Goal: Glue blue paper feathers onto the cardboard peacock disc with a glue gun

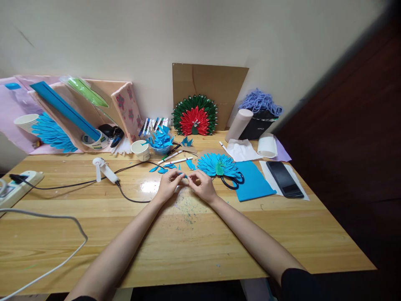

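My left hand and my right hand meet at the middle of the wooden table, fingertips pinched together on a small blue paper piece between them. Just beyond my right hand lies a blue paper peacock fan with a green body. Black-handled scissors lie beside it on a blue sheet. Loose blue paper petals are scattered ahead of my left hand.
A bowl of folded blue pieces, a paper cup, marker pens, a glue gun with its cable, a power strip, a phone, a red-green peacock against cardboard, and paper supplies at the back left.
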Available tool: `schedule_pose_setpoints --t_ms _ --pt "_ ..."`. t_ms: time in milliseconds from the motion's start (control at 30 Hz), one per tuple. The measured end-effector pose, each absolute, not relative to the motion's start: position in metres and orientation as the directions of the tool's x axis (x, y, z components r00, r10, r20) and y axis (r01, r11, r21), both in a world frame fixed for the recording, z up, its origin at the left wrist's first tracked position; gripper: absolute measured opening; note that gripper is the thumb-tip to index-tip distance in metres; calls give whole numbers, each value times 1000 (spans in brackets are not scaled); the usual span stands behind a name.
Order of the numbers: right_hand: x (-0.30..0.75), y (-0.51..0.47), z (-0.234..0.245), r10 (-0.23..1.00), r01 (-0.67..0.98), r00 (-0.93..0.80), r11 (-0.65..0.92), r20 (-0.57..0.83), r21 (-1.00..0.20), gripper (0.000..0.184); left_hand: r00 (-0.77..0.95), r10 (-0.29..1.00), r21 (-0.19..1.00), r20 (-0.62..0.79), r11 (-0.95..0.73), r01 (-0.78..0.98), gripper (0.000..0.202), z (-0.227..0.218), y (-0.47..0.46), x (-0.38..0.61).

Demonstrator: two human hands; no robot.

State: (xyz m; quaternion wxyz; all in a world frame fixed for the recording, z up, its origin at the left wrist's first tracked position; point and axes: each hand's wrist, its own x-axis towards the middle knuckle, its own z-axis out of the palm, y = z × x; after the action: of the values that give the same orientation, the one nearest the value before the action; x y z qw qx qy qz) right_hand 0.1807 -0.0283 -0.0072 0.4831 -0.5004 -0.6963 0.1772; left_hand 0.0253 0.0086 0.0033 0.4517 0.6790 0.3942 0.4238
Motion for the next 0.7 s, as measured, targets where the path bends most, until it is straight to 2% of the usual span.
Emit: schedule_pose_setpoints --t_ms 333,467,700 --pt "180 -29 -5 872 509 -30 434 489 -743 7 335 924 961 185 -241 135 32 2 10 23" --pt "181 -29 -4 875 493 21 412 484 -767 7 358 924 974 134 -190 124 29 3 9 25" --pt "180 -29 -6 882 500 3 407 472 -764 6 379 917 964 123 -201 173 26 -1 9 25"
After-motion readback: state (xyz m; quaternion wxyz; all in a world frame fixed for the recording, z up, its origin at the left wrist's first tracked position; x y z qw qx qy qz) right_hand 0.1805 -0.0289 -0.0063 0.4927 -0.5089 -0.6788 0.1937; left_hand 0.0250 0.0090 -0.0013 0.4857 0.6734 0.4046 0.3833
